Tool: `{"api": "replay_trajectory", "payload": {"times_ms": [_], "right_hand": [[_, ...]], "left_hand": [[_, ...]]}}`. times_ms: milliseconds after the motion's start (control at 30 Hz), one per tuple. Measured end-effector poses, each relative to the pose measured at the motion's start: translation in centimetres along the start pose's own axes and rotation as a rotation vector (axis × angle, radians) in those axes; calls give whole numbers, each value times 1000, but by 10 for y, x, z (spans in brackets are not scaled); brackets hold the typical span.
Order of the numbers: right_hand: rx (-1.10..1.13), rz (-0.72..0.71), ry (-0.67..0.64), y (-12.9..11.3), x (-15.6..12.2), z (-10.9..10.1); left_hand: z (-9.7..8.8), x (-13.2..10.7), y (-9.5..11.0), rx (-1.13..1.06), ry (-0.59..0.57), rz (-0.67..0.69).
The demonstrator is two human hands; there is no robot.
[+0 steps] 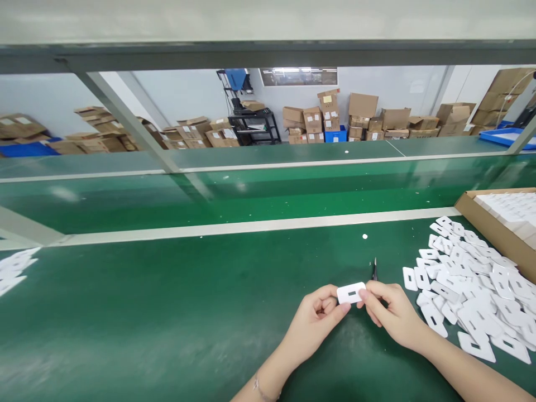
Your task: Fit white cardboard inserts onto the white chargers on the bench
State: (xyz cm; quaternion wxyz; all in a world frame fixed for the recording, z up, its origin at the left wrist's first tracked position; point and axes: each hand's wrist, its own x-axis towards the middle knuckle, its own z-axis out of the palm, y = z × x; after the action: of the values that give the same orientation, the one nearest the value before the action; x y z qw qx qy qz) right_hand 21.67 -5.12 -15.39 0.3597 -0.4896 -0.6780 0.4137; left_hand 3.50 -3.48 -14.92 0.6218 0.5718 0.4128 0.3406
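Observation:
Between my two hands is a small white rectangular plate with rounded corners and a slot in its middle. My left hand pinches its left end between thumb and fingers. The right end is pinched by my right hand, whose thumb lies over the near face. Just behind my right hand, a dark pointed tool lies on the green table, its lower part hidden by the fingers. To the right spreads a loose heap of similar white plates.
A cardboard box holding rows of white pieces stands at the right edge. More white plates lie at the far left. A pale rail crosses the table behind my hands, and a small white scrap lies in front of it.

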Motion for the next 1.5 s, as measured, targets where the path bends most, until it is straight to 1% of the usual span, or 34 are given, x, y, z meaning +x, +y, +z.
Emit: {"api": "replay_trajectory", "payload": {"times_ms": [333,733,1233,1367,1500], "right_hand": [[1,-3,-6,-2,-1,-1],[-7,-31,-7,0,-1,0],[-25,-44,-12,1,-1,-1],[-7,-38,-16,0,0,0],[-6,-57,33,-4,0,3]], "left_hand": [[0,0,-1,-41,28,-7],[0,-1,0,-78,5,-7],[-1,-1,-1,-63,13,-13],[-2,1,-1,-26,35,-28],[0,-1,0,59,45,-34]]}}
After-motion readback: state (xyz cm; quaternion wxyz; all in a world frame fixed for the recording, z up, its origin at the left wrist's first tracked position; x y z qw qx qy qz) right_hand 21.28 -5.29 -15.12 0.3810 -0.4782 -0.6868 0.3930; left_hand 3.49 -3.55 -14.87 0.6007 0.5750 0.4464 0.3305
